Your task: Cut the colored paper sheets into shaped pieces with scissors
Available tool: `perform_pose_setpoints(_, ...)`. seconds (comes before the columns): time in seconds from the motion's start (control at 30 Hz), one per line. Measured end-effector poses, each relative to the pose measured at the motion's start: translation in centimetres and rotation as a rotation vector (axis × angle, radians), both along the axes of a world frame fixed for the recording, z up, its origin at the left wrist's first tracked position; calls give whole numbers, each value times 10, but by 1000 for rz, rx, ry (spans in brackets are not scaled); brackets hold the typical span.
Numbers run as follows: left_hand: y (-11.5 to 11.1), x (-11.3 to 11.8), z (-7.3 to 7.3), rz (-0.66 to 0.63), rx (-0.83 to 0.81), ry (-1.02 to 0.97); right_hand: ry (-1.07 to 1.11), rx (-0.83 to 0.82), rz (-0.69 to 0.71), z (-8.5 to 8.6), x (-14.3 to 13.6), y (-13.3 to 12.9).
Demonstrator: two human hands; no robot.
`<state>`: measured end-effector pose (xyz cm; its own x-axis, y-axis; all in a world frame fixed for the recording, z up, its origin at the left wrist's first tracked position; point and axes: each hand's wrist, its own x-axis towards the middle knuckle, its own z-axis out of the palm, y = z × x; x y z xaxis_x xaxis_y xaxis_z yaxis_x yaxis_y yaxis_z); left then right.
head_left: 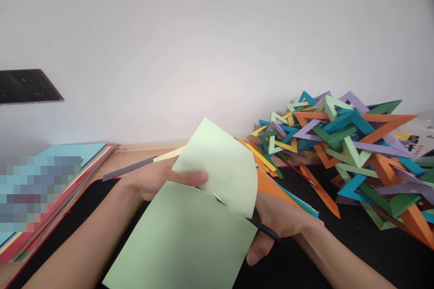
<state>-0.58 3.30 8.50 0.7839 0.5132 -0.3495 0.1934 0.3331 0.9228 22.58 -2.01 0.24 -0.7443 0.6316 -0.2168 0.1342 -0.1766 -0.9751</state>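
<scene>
1. The pale green paper (220,153) lies right at my left hand (166,180), its upper part reaching up and to the right from my thumb, its lower part spreading below that hand and toward me.
2. My left hand is closed on the upper part: my thumb presses flat on its face near the left edge, while my other fingers are mostly hidden behind it.
3. My right hand (276,216) is closed around the dark handle of the scissors (264,228), just to the right of the paper. I can't see all of my fingers there.
4. From my right hand, the scissors point left toward my left thumb; a short length of silvery blade shows on the paper between my two hands.
5. The paper is plain, smooth and unmarked. A split line runs across it from beside my left thumb toward the scissors' handle; I can't tell whether the two parts remain joined. The upper part bows at its right side, and the lower part looks flatter, with straight edges.
6. Just beyond my left hand rests a grey ruler (130,168), and beyond my right hand lie orange sheets (266,183). Farther right of that hand sits a heap of interlocked, folded paper shapes (352,144) in many colours.
</scene>
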Motion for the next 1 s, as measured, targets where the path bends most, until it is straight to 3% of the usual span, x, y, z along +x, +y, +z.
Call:
perform_pose_setpoints(0.4, -4, 1, -3, 70, -29, 21, -57, 46, -40, -4, 0, 1)
perform_pose_setpoints(0.53, 3, -6, -8, 120, -54, -32, -161, 90, -90, -4, 2, 0)
perform_pose_setpoints(0.57, 7, -9, -9, 78, -63, -65, -169, 117, -118, -2, 2, -1)
perform_pose_setpoints(0.7, 22, -26, -4, -57, 156, -155, -115, 237, -198, 7, -2, -4)
perform_pose_setpoints(0.77, 23, -30, 2, -154, 223, -60, -90, 285, -208, 9, -4, -4)
perform_pose_setpoints(0.87, 17, -26, 7, -115, 301, 106, -66, 306, -200, 7, -5, -4)
perform_pose_setpoints(1.0, 12, -20, 10, -83, 312, 148, -10, 177, -133, 3, -6, -4)
